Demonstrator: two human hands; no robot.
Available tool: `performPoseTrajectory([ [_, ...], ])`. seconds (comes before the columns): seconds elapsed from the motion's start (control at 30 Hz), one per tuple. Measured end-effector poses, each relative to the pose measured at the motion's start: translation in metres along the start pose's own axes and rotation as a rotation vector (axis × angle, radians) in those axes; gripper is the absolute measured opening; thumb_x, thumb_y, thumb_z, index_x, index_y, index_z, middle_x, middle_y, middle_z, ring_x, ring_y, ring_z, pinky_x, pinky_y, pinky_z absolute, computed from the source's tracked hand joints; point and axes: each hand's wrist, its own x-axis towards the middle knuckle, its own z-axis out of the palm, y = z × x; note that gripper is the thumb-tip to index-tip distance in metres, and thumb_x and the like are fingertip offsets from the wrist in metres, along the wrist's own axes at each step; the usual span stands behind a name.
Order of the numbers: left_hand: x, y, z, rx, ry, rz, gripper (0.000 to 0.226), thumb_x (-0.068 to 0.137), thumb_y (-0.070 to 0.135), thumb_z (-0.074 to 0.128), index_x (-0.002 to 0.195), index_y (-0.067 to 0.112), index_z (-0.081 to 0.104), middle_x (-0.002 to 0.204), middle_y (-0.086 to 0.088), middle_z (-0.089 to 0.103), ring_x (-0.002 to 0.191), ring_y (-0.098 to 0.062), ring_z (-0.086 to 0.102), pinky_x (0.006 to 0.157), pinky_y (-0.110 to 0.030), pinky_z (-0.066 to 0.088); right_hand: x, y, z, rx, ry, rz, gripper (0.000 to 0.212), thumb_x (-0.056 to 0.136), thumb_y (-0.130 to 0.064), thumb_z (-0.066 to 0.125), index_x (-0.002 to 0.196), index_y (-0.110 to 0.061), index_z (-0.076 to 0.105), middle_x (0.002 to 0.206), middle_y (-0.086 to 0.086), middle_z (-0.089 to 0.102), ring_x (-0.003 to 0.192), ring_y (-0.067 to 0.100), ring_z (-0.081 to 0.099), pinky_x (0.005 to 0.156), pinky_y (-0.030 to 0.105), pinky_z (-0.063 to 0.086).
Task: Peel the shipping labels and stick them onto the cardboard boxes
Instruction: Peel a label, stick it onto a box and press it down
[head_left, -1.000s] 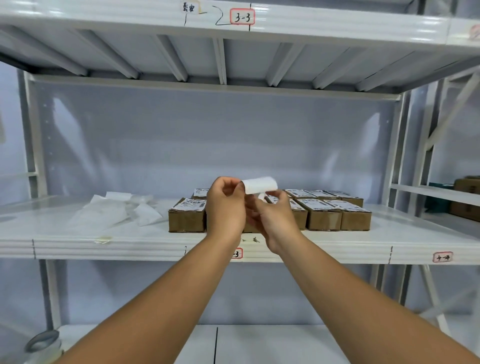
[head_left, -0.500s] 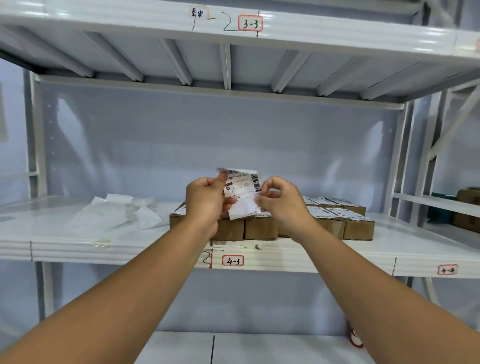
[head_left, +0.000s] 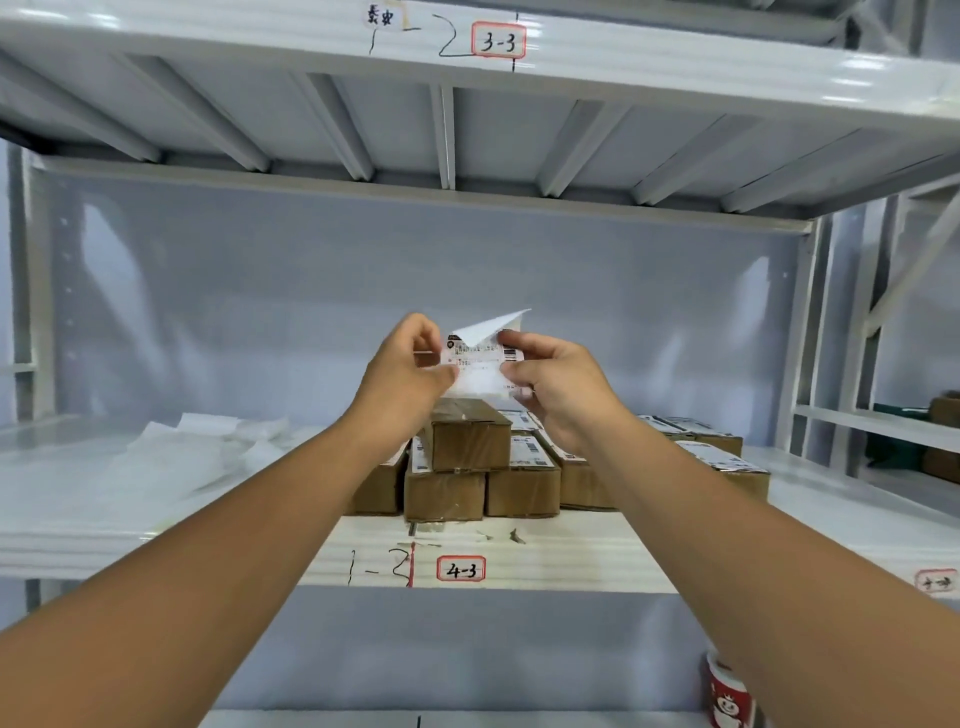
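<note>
Label (head_left: 480, 371) held in air above the boxes (head_left: 470, 441) on the shelf (head_left: 571, 551). Left hand (head_left: 402, 374) and right hand (head_left: 558, 387) fingers pinch its side edges; top corner curled back. Thin, floppy, sticky; best gripped by edges.

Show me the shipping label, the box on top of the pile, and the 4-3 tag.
shipping label (head_left: 478, 366), head view, printed face.
top box (head_left: 470, 448), head view, brown front side.
4-3 tag (head_left: 461, 569), head view, its middle.

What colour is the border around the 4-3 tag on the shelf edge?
Red border on the 4-3 tag, black digits on white; head view.
</note>
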Motion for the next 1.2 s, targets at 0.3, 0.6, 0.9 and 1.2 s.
performPoseTrajectory([
  [0.3, 0.024, -0.036, 0.001, -0.129, -0.165, -0.130, 0.033, 0.087, -0.001, 0.060, 0.106, 0.026, 0.066, 0.114, 0.007, 0.055, 0.092, -0.013, 0.063, 0.079, -0.031, 0.057, 0.043, 0.031, -0.007, -0.072, -0.077, 0.064, 0.048, 0.088, 0.013, 0.050, 0.128, -0.011, 0.058, 0.111, 0.002, 0.064, 0.086, 0.016, 0.060, 0.073, 0.025, 0.045],
  [0.6, 0.045, -0.054, 0.005, -0.043, -0.166, -0.182, 0.041, 0.087, 0.005, 0.063, 0.126, 0.016, 0.058, 0.091, 0.014, 0.062, 0.086, -0.010, 0.066, 0.087, -0.028, 0.052, 0.067, 0.045, -0.012, -0.431, -0.134, 0.019, 0.054, 0.091, 0.003, 0.051, 0.140, -0.021, 0.047, 0.119, -0.001, 0.060, 0.067, 0.014, 0.051, 0.059, 0.022, 0.041],
  [0.9, 0.036, -0.055, 0.014, 0.248, -0.069, -0.112, 0.032, 0.088, 0.017, 0.059, 0.119, 0.025, 0.062, 0.099, 0.000, 0.068, 0.086, -0.024, 0.066, 0.076, -0.031, 0.052, 0.064, 0.054, -0.019, -0.476, -0.213, 0.044, 0.051, 0.092, 0.005, 0.049, 0.139, -0.012, 0.046, 0.111, 0.002, 0.062, 0.052, -0.007, 0.054, 0.053, 0.009, 0.041],
  [1.2, 0.033, -0.062, 0.015, 0.313, -0.079, -0.128, 0.039, 0.087, 0.013, 0.060, 0.125, 0.019, 0.059, 0.109, -0.001, 0.061, 0.076, -0.005, 0.057, 0.050, 0.001, 0.038, 0.061, 0.053, -0.017, -0.531, -0.241, 0.037, 0.051, 0.092, 0.002, 0.053, 0.140, -0.014, 0.046, 0.126, 0.000, 0.058, 0.097, 0.011, 0.061, 0.081, 0.017, 0.050],
])
